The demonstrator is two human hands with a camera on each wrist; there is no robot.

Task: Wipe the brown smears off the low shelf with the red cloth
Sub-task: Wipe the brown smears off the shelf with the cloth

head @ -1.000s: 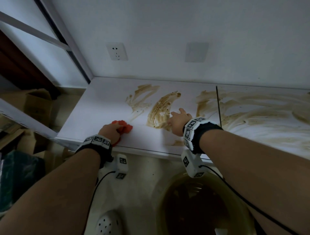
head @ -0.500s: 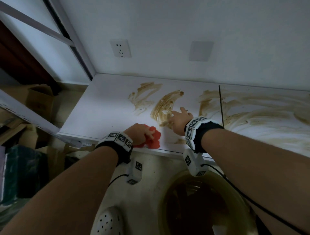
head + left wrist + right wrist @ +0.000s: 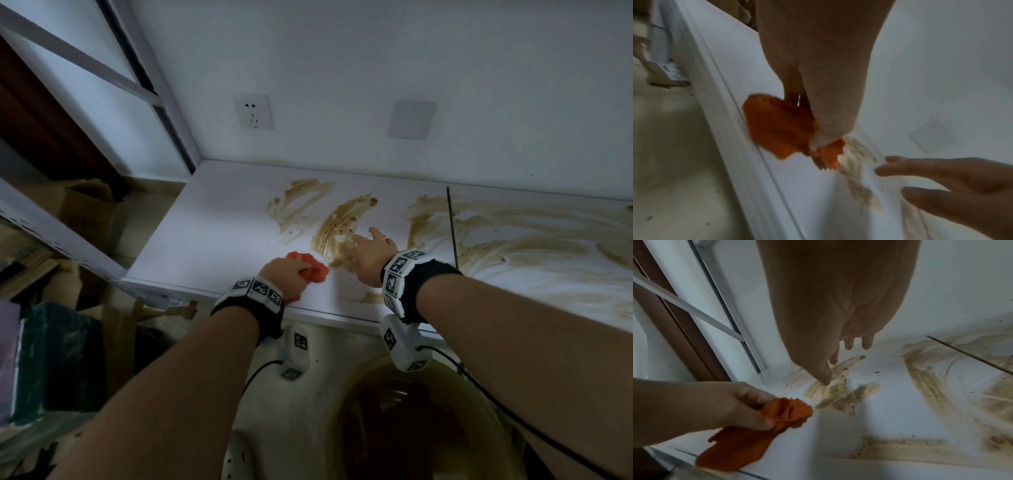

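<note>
Two hands work at the low shelf (image 3: 219,226). One, the left hand (image 3: 284,274), has its fingers (image 3: 756,412) clenched round a bunched red cloth (image 3: 308,265), which sits on the shelf near the front edge, just left of the nearest brown smear (image 3: 337,229). Its loose tail hangs over that edge. Soft, light and nappy, the cloth should crumple readily; holding it as a wad looks right for scrubbing. Streaky, speckled smears cover the smooth white shelf. Beside the cloth, the right hand (image 3: 371,255) rests on the smear, fingers spread and released.
</note>
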